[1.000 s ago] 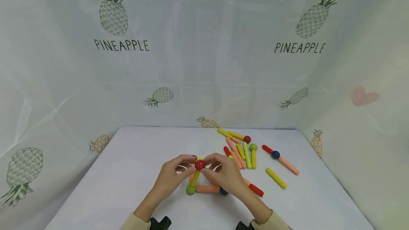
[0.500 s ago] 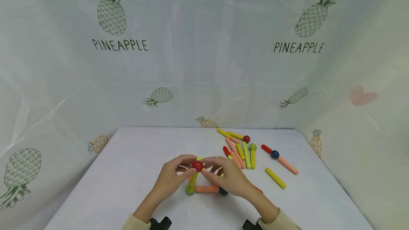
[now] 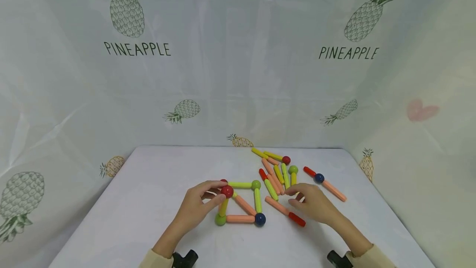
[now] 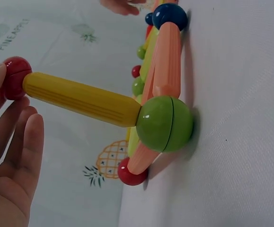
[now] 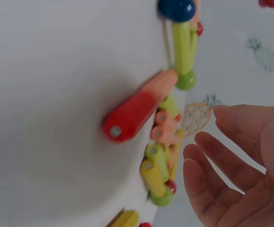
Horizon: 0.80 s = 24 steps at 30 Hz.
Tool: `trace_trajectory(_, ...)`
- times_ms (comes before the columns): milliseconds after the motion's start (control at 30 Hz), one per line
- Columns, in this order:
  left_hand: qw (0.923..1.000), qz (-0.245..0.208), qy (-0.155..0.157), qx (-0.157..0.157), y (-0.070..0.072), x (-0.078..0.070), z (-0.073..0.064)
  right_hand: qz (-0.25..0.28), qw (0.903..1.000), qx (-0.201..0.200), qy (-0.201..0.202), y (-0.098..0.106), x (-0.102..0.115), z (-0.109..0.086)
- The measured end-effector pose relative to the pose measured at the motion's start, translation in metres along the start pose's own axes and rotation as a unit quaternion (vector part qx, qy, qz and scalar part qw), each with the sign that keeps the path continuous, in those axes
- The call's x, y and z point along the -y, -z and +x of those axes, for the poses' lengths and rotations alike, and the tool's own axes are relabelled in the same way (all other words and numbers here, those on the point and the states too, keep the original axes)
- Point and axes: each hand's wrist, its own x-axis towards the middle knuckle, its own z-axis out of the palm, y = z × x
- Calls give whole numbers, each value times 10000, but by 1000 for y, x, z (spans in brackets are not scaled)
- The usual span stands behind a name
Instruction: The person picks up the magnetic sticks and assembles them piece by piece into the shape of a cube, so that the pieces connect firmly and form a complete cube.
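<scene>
My left hand (image 3: 197, 206) pinches a red ball (image 3: 227, 191) between thumb and fingers. Below the ball, a yellow rod (image 4: 82, 99) slants down to a green ball (image 4: 163, 124) on the table. That ball is a corner of a flat frame with a pink rod (image 3: 240, 218), a blue ball (image 3: 260, 219), lime rods (image 3: 258, 200) and another green ball (image 3: 256, 185); a diagonal pink rod (image 3: 245, 205) crosses it. My right hand (image 3: 316, 204) holds nothing, fingers loosely bent, above the table near a joined pink-and-red rod pair (image 3: 286, 211).
Loose and joined rods (image 3: 273, 181) lie in a pile at the back right, some with balls attached. Right of it lies a red rod and pink rod joined by a dark blue ball (image 3: 319, 178). A printed pineapple curtain (image 3: 238, 73) hangs behind the white table (image 3: 156, 168).
My right hand has let go of the red ball and moved right, toward the loose rods. The left hand still holds the ball, which has shifted slightly left.
</scene>
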Motion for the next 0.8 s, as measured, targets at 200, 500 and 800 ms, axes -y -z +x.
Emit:
trace_trajectory(200, 9999, -61, 66, -50, -1, 0, 1, 284, 9974, 628, -197, -6, -12, -4)
trace_trajectory(500, 10000, 63, 28, 70, -3, -2, 2, -200, 9956, 908, -91, -21, -9, -4)
trace_trajectory(800, 10000, 91, -25, 28, -1, 0, 1, -594, 9953, 754, -91, -22, -11, -8)
